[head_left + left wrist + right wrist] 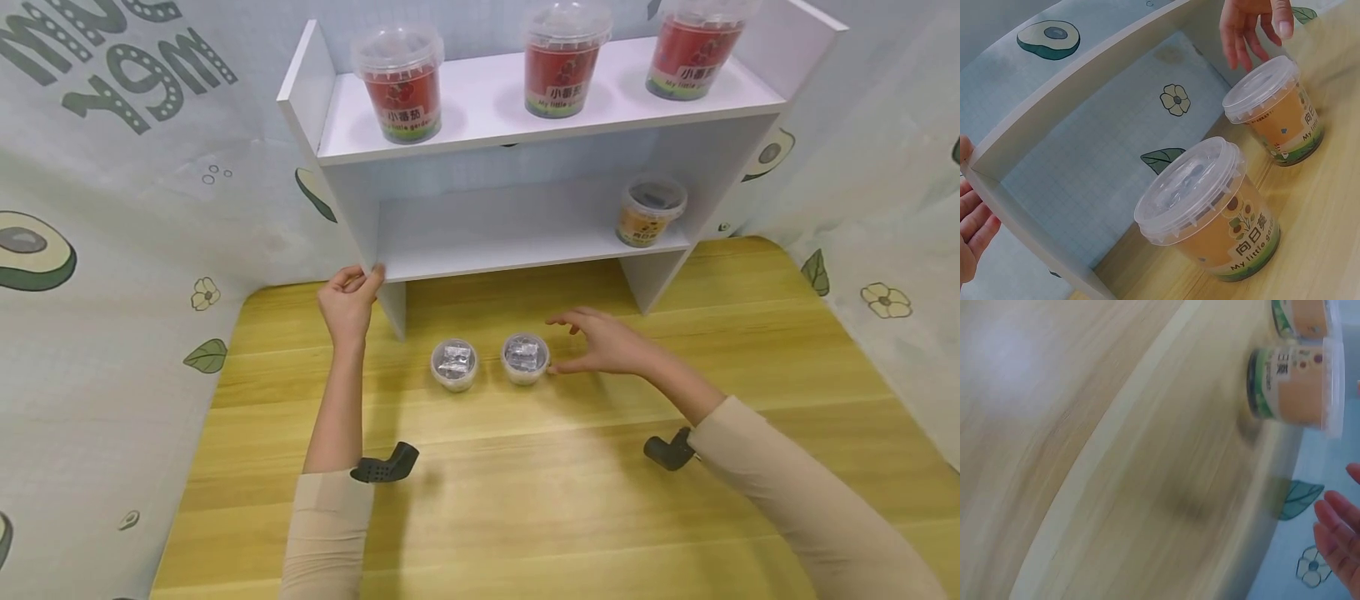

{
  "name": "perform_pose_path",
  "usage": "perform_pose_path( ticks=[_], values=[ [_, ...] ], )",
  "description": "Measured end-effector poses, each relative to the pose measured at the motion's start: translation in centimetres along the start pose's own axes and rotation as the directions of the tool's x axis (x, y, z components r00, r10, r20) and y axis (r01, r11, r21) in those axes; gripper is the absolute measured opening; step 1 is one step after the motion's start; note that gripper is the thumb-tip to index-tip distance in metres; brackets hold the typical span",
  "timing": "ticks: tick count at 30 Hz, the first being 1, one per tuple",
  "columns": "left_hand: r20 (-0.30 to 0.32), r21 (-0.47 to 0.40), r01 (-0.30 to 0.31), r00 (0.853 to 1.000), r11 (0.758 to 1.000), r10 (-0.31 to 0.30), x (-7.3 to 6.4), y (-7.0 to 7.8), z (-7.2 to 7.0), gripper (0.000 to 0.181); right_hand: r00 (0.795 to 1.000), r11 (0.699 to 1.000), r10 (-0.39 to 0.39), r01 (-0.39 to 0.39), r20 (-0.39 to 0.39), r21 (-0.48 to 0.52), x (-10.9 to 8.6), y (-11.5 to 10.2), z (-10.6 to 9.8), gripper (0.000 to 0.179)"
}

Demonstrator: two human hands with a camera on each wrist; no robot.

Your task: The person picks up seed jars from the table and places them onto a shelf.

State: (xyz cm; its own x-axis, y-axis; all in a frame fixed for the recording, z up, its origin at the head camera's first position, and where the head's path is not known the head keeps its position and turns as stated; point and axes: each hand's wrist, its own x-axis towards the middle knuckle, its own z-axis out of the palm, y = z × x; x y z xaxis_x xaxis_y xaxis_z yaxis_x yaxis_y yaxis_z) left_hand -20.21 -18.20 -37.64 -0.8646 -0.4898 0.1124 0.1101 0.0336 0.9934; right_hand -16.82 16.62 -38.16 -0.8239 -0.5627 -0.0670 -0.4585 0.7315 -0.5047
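My left hand (348, 307) grips the left end of the white two-tier shelf (465, 242) at its lower board. Two orange lidded plastic tubs with a sunflower print stand upright on the table in front of it: a left tub (454, 367) and a right tub (525, 358). Through their clear lids small silvery packets show. Close to the right tub's right side is my right hand (603, 343), thumb and fingers spread apart with nothing between them. In the left wrist view the right hand (1254, 31) appears behind the farther tub (1275, 112).
On the upper board stand three red tubs, at left (405, 96), middle (562, 67) and right (693, 54). Another orange tub (648, 212) sits at the lower board's right end. The wooden table (525, 500) reaches a patterned cloth backdrop (112, 350).
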Motion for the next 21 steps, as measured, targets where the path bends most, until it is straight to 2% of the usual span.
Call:
perform_pose_path(
  ticks=[12, 21],
  values=[
    [0.001, 0.004, 0.023, 1.000, 1.000, -0.023, 0.1, 0.1, 0.0, 0.015, 0.999, 0.997, -0.032, 0.029, 0.035, 0.074, 1.9, -2.2, 1.5, 0.073],
    [0.004, 0.005, 0.026, 1.000, 1.000, -0.026, 0.1, 0.1, 0.0, 0.016, 0.999, 0.998, -0.030, 0.028, 0.036, 0.054, 2.5, -2.7, 2.4, 0.078]
  ],
)
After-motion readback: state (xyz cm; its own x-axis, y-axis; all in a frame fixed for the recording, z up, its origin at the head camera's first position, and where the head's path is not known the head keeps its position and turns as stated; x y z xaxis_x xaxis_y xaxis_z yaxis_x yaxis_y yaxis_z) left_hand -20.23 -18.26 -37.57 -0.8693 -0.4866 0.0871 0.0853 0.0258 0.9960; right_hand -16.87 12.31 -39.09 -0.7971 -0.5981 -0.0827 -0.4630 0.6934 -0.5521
